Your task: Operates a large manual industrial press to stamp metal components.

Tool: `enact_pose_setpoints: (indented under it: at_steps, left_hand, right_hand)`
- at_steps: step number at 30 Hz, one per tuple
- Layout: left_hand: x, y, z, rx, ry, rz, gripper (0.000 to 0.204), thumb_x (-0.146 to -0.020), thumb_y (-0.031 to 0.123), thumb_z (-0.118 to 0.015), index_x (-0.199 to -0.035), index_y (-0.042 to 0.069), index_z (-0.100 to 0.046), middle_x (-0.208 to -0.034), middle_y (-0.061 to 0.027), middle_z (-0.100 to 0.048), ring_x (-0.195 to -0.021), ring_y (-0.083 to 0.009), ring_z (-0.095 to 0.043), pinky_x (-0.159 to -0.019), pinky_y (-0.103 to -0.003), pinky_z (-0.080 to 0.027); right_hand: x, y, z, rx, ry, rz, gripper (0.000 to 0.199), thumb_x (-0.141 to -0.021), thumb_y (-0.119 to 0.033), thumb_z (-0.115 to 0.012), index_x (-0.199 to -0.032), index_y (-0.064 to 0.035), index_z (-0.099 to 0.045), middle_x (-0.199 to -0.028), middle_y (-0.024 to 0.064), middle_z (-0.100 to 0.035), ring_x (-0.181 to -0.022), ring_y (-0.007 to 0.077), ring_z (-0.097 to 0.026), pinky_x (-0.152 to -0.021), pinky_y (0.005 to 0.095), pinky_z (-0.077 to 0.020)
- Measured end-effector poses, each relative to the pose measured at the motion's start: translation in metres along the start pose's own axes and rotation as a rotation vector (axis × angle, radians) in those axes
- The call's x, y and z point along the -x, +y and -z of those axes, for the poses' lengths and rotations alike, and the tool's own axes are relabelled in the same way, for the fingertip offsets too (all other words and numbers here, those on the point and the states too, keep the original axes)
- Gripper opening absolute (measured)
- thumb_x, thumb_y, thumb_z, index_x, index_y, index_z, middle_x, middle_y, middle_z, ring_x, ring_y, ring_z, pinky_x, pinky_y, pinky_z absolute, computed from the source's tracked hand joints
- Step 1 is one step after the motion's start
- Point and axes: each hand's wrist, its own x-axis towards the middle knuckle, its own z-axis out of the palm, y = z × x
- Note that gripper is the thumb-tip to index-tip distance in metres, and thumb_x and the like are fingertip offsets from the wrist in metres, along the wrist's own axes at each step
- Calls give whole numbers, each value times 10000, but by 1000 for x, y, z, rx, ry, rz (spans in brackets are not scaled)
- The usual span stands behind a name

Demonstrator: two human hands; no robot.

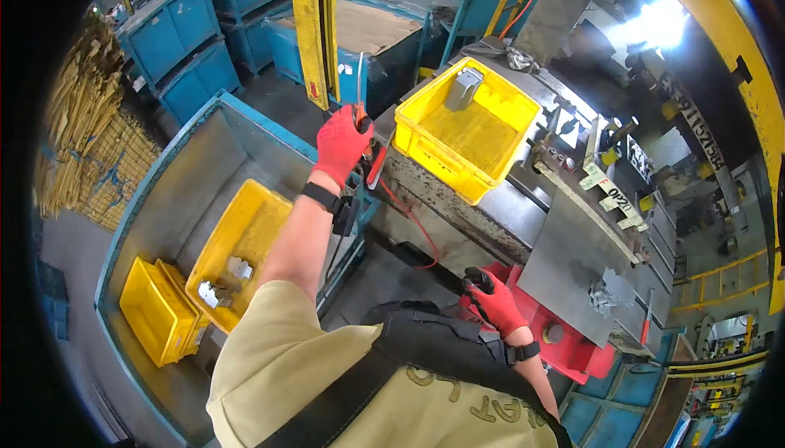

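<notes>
My left hand (342, 147), in a red glove with dark fingertips, is raised beside the yellow post and closed around something mostly hidden. A thin pale tube (361, 80) rises from that fist. Just below it hangs a red-handled tool (377, 166), and a thin red hose (417, 223) loops downward. My right hand (499, 305), gloved alike, hovers in front of my body by a red bin (564, 342). Its fingers are loosely bent and apart, with nothing visible in them. Ahead, a yellow crate (448, 154) on the machine table holds a stack of grey metal parts (464, 88).
At left, a large blue-rimmed metal container (135, 227) holds a yellow crate with metal parts (245, 227) and nested yellow crates (155, 317). Yellow post (315, 31) stands ahead. Machine tooling (601, 194) and a flat metal sheet (564, 264) lie right.
</notes>
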Motion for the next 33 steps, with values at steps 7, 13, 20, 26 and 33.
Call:
enact_pose_setpoints:
  at_steps: [7,13,20,26,33]
  left_hand:
    - [-29,-51,-25,-102,-88,-48,285,-735,250,-526,-968,91,-477,-863,-137,-542,-804,-301,-528,-665,-382,-427]
    - [-12,-72,-40,-264,-210,-15,283,-707,213,-547,-959,99,-485,-888,-116,-539,-808,-290,-530,-678,-400,-427]
    - [-8,-93,-12,-244,-259,-311,413,-658,116,-590,-1059,91,-491,-980,-112,-542,-900,-276,-505,-782,-345,-408]
    - [1,-70,21,224,-80,-198,402,-742,82,-542,-1124,24,-429,-1021,-118,-513,-953,-229,-482,-845,-325,-358]
    - [47,-8,19,812,-127,226,333,-807,128,-494,-1111,6,-435,-1040,-95,-507,-946,-181,-479,-827,-287,-363]
  right_hand:
    - [10,-18,-5,117,17,-49,396,-734,-226,-587,-1071,-42,-489,-855,72,-580,-708,108,-541,-617,240,-435]
    - [11,7,-15,-20,26,-132,371,-755,-196,-575,-1079,-42,-484,-865,45,-575,-721,96,-529,-615,234,-437]
    - [10,2,-12,157,149,-85,501,-730,-346,-544,-1111,-34,-455,-1041,173,-513,-976,285,-482,-836,339,-372]
    - [40,0,34,183,553,26,420,-710,-306,-555,-1045,-58,-498,-993,148,-528,-926,297,-487,-810,350,-382]
    - [67,38,133,813,936,121,471,-644,-290,-620,-1049,-87,-491,-1042,115,-510,-960,268,-473,-824,347,-370]
